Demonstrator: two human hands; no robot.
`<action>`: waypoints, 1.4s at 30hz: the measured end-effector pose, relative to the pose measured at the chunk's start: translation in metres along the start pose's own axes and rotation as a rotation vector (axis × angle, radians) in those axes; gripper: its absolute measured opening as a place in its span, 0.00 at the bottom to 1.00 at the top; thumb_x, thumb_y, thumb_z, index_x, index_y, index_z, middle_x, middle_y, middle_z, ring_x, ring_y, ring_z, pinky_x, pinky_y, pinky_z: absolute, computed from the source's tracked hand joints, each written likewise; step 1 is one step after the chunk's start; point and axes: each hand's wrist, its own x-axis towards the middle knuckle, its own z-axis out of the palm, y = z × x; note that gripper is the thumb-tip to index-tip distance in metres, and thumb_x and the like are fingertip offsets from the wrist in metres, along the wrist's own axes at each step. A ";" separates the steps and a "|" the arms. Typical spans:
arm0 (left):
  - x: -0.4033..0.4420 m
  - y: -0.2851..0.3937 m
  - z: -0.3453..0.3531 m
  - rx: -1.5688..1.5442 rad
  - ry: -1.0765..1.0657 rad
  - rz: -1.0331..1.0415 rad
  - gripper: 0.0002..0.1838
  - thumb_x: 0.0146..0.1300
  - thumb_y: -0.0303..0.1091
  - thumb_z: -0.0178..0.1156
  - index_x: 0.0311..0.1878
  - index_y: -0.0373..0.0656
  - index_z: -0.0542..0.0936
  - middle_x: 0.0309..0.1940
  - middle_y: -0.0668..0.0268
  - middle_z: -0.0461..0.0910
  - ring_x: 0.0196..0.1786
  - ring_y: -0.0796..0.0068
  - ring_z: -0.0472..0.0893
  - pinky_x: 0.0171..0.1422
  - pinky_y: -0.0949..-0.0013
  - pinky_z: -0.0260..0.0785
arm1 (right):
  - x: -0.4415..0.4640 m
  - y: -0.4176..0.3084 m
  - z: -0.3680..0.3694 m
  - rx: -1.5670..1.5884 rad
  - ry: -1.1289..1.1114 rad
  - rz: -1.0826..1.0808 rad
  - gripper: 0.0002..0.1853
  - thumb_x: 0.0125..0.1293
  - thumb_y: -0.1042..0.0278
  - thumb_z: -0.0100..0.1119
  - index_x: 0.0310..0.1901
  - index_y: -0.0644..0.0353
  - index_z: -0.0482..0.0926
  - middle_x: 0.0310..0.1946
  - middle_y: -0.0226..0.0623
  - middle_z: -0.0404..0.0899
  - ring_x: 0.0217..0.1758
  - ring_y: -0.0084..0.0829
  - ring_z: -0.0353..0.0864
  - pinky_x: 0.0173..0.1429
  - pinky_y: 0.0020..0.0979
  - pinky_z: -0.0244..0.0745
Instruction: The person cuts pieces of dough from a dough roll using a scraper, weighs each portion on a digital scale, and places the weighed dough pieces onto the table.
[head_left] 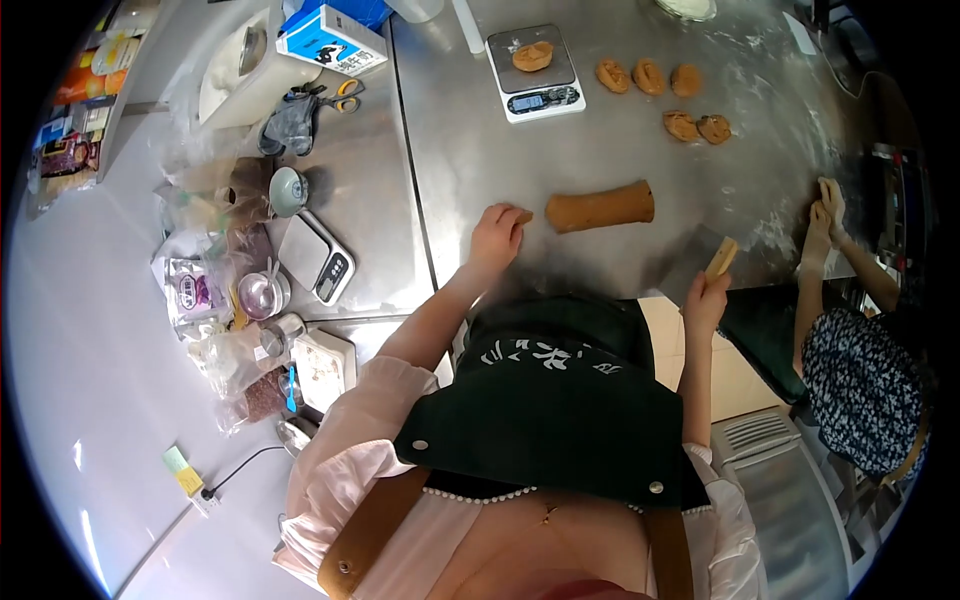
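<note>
A thick brown dough log [600, 207] lies on the steel table. Just left of it, my left hand [498, 236] has its fingers closed on a small piece of brown dough [524, 217]. My right hand [708, 297] grips the wooden handle of a dough scraper [722, 259], whose wide blade is low to the right of the log. Farther back, one dough piece [533, 56] rests on a white digital scale [546, 103]. Several cut dough pieces [648, 77] sit to the right of the scale.
On the left are a second scale [317, 257], a small bowl [288, 191], scissors [347, 96], a milk carton [332, 42], bags and a white tub [325, 369]. At the right edge, a co-worker's hands [825, 215] are over the table.
</note>
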 end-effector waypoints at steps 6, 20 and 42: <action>0.109 -0.012 -0.017 -0.122 0.140 -0.148 0.07 0.54 0.23 0.60 0.36 0.41 0.83 0.32 0.58 0.79 0.35 0.59 0.79 0.40 0.62 0.73 | -0.001 0.006 0.004 0.055 0.015 0.050 0.18 0.68 0.62 0.51 0.50 0.69 0.64 0.31 0.58 0.78 0.34 0.54 0.81 0.37 0.42 0.75; 0.256 -0.022 0.011 0.323 0.282 0.194 0.10 0.51 0.24 0.62 0.38 0.43 0.85 0.37 0.65 0.83 0.40 0.59 0.79 0.46 0.61 0.73 | -0.001 0.003 -0.006 0.129 -0.061 0.084 0.21 0.68 0.67 0.52 0.55 0.72 0.61 0.36 0.61 0.77 0.37 0.56 0.80 0.37 0.41 0.75; 0.245 -0.022 -0.027 0.009 0.265 -0.060 0.13 0.54 0.23 0.59 0.43 0.45 0.83 0.39 0.59 0.81 0.46 0.54 0.78 0.52 0.59 0.72 | 0.006 -0.010 0.000 0.025 -0.027 -0.048 0.19 0.67 0.67 0.52 0.52 0.71 0.62 0.31 0.61 0.77 0.34 0.60 0.79 0.35 0.46 0.74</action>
